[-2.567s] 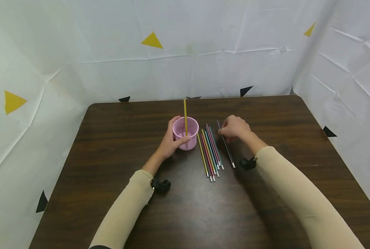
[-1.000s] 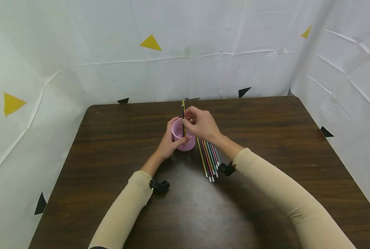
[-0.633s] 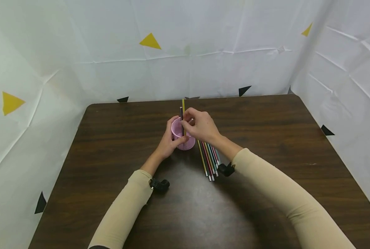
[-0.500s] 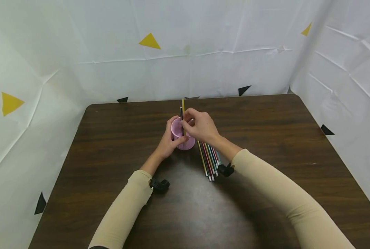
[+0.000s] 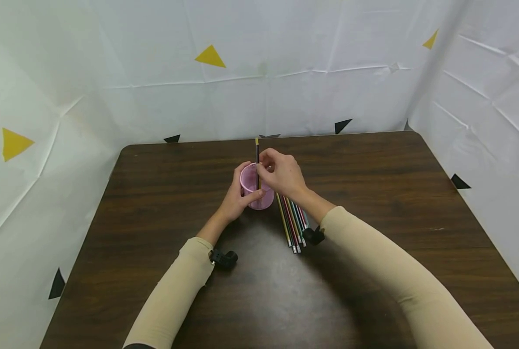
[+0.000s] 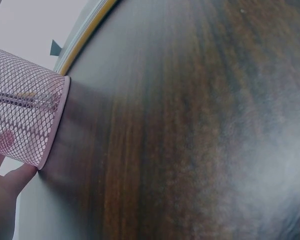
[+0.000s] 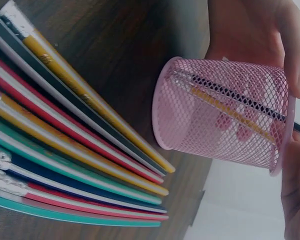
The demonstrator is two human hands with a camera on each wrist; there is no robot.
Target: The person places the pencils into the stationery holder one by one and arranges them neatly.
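A pink mesh cup stands on the dark wooden table. My left hand grips its left side, thumb across the front. A yellow pencil and a black pencil stand upright in it. My right hand is at the rim and pinches the black pencil. The right wrist view shows both pencils, the black one and the yellow one, slanting inside the cup. In the left wrist view the cup is at the left edge.
Several coloured pencils lie side by side just right of the cup, close up in the right wrist view as a row of pencils. White sheet walls with yellow and black triangles close in the table's back and sides.
My right hand picked the black pencil up from the table and brought it into the cup. In the last half second that pencil shifted slightly right, against the yellow one. My left hand stayed put.
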